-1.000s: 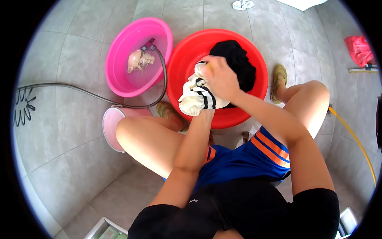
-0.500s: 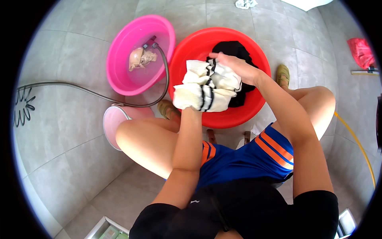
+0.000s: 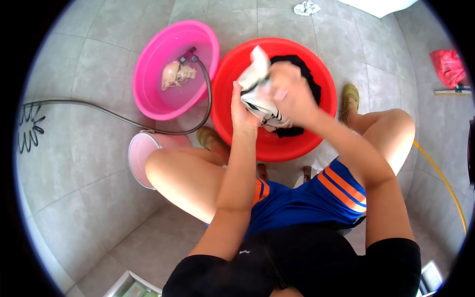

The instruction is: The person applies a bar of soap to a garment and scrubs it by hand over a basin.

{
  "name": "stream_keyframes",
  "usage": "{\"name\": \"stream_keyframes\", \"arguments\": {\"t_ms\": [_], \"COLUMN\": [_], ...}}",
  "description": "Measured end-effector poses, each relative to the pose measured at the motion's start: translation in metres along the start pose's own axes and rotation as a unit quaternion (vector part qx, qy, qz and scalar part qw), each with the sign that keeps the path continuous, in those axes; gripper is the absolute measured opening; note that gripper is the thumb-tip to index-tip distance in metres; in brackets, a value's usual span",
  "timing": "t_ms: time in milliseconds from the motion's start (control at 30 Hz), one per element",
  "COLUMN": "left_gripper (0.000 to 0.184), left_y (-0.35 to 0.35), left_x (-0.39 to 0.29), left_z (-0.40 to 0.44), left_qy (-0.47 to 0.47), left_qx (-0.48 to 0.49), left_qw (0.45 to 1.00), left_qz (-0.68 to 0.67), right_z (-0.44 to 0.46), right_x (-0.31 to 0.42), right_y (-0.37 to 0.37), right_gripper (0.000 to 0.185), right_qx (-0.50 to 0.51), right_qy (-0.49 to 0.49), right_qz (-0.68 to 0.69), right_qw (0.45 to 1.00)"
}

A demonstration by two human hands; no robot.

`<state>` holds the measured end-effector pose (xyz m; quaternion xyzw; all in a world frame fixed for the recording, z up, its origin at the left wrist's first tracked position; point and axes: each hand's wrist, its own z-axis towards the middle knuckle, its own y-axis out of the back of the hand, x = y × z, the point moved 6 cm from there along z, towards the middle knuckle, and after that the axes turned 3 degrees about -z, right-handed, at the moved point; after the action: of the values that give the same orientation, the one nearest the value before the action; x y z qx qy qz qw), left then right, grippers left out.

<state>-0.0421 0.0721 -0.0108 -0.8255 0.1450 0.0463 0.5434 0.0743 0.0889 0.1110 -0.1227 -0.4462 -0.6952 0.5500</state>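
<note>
A white knit garment with black stripes (image 3: 258,67) is bunched up between my hands above the red basin (image 3: 277,148). My left hand (image 3: 245,113) grips it from the left side, thumb pointing up. On the right, my right hand (image 3: 292,94) is curled against the bunched cloth and blurred by motion. A white end of the garment sticks up above both hands, and its striped part hangs below them. Behind my right hand, black cloth (image 3: 311,86) lies in the basin.
A pink basin (image 3: 143,74) at the left holds cloudy water, a beige garment (image 3: 175,75) and a shower head (image 3: 188,53) on a grey hose (image 3: 104,106). A pink bucket (image 3: 138,158) lies near my left knee. At the right, a yellow hose (image 3: 443,178) crosses the floor.
The garment has gone from spread out to bunched and raised. My left hand has come out from inside the cloth; my right hand has moved down and curled against it.
</note>
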Motion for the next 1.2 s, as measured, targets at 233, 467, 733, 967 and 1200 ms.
{"name": "stream_keyframes", "arguments": {"t_ms": [233, 467, 733, 967, 1200], "left_gripper": [0.037, 0.037, 0.028, 0.031, 0.036], "left_y": [0.013, 0.002, 0.018, 0.024, 0.031], "left_x": [0.047, 0.050, 0.057, 0.064, 0.039], "left_z": [0.014, 0.015, 0.010, 0.033, 0.033], "left_qy": [0.087, 0.105, 0.044, 0.057, 0.077], "left_qx": [0.222, 0.109, -0.148, 0.185, 0.239], "left_qw": [0.969, 0.987, 0.987, 0.972, 0.966], "left_qz": [-0.062, -0.060, 0.037, -0.134, 0.056], "right_z": [-0.039, -0.030, -0.032, -0.037, -0.032], "right_x": [0.023, 0.002, -0.043, -0.010, 0.009], "right_y": [-0.049, -0.040, -0.031, -0.034, -0.027], "right_gripper": [0.014, 0.022, 0.013, 0.016, 0.013], "right_qx": [0.040, -0.064, -0.128, -0.125, -0.112], "right_qy": [0.047, -0.086, -0.323, -0.176, -0.230], "right_qz": [-0.067, 0.056, 0.073, 0.029, 0.093], "right_qw": [0.996, 0.993, 0.935, 0.976, 0.962]}}
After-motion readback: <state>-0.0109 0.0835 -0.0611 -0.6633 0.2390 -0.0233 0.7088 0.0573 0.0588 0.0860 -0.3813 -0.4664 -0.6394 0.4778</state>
